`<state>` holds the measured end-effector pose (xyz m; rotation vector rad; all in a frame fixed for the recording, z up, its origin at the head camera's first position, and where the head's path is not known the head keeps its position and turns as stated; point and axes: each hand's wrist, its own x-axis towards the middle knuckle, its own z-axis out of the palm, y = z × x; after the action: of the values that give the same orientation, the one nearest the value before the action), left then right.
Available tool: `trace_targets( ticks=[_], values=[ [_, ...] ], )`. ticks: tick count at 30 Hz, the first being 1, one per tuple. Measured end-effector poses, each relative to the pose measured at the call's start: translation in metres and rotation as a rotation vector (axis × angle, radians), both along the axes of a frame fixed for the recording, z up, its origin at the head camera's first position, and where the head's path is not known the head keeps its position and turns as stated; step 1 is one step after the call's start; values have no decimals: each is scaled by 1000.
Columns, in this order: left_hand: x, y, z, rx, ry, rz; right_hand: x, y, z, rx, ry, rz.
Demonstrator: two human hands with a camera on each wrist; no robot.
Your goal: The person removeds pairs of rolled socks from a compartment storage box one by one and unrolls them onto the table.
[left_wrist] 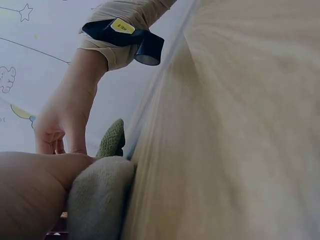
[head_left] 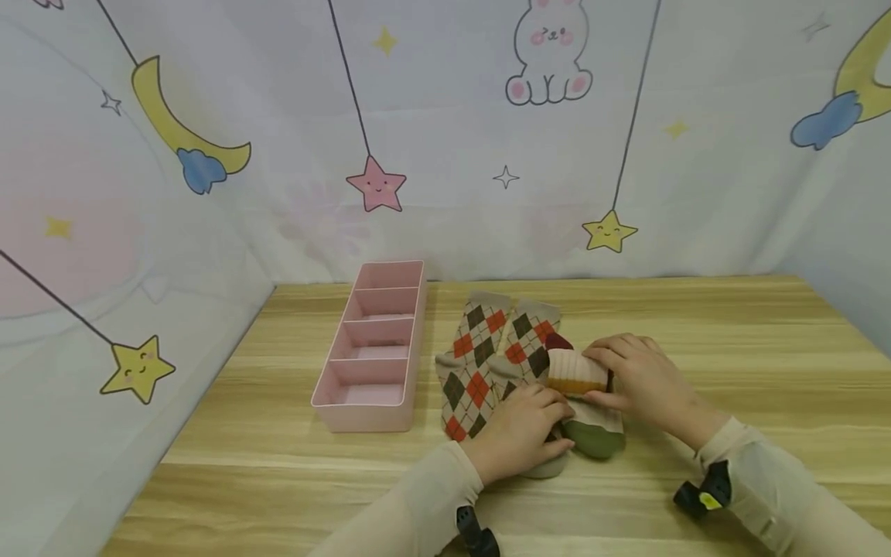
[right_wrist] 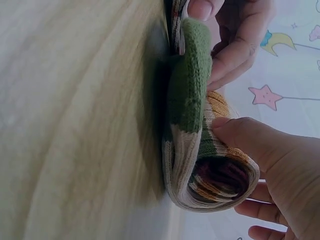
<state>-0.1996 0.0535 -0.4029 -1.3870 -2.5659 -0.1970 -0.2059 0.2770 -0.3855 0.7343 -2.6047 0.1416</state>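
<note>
Left hand (head_left: 522,429): on argyle socks (head_left: 476,383), fingers bent, hold unclear
Right hand (head_left: 643,379): curled round rolled striped sock (head_left: 576,373)
Pink organizer (head_left: 365,419): left

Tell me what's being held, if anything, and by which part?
The right hand holds the striped sock bundle by its rolled-up part; whether the left hand grips anything cannot be told.

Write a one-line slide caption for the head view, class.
Left hand over argyle socks, right hand gripping a striped sock roll, pink four-compartment box on the wood-grain table.
</note>
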Motion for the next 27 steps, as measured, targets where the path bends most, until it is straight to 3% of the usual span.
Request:
trace_targets(
  ticks=[10, 17, 22, 27],
  values=[
    [1, 2, -1, -27, -13, -8, 2, -1, 1, -52, 9, -5],
    [2, 2, -1, -30, 33, -23, 0, -3, 0, -78, 114, 94],
    [3, 0, -1, -17, 20, -24, -1, -5, 0, -45, 155, 150],
    [4, 0, -2, -10, -11, -24, 1, -8, 0, 32, 133, 128]
  ],
)
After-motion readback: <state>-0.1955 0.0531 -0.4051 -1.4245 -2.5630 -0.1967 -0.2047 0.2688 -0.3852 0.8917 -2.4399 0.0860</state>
